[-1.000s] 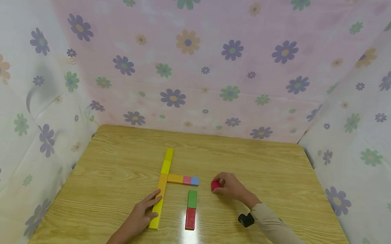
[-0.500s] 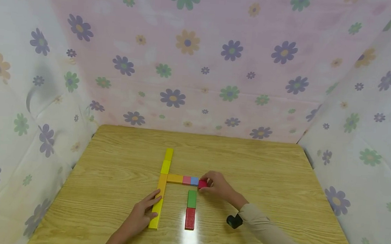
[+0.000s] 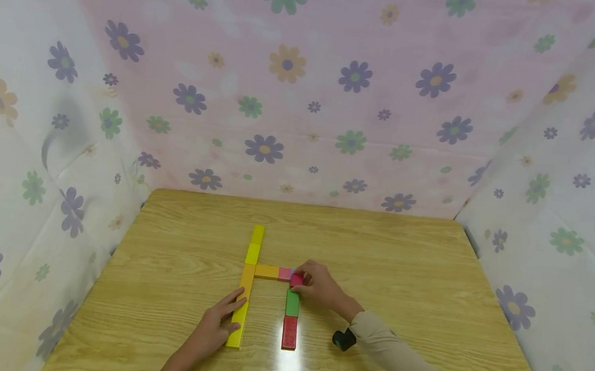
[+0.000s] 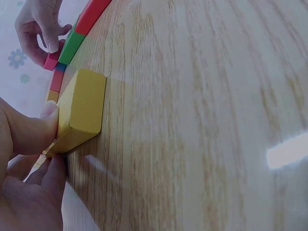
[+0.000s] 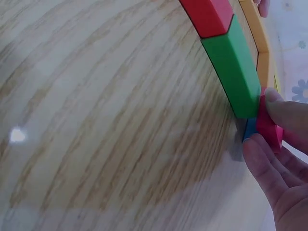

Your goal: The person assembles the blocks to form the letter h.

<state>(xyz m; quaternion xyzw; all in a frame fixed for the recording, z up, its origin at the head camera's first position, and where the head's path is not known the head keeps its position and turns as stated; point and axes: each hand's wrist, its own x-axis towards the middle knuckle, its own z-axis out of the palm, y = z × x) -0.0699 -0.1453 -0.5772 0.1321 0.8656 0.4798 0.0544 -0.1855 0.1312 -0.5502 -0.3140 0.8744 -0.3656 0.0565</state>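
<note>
My left hand (image 3: 213,325) holds the near yellow block (image 4: 86,101) between thumb and fingers, at the lower end of a long row. Above it in that row lie an orange block (image 3: 247,277) and two more yellow ones. Between the fingertips of my right hand (image 3: 323,288) a small crimson block (image 3: 297,280) is pinched. It sits over the blue block (image 5: 250,129), which it mostly hides, and at the far end of the green block (image 3: 292,304). Beyond the green one, toward me, lies a red block (image 3: 289,332).
From the long row an orange crosspiece (image 3: 267,271) runs right to a pink block (image 3: 284,274), then the blue one. All lie on a wood-grain table (image 3: 403,246). Flowered cloth (image 3: 305,93) stands around its back and sides. A black wrist camera (image 3: 344,339) hangs under my right forearm.
My right hand has carried the crimson block leftward, from apart on the right to over the blue block beside the green one. The left hand has stayed in place.
</note>
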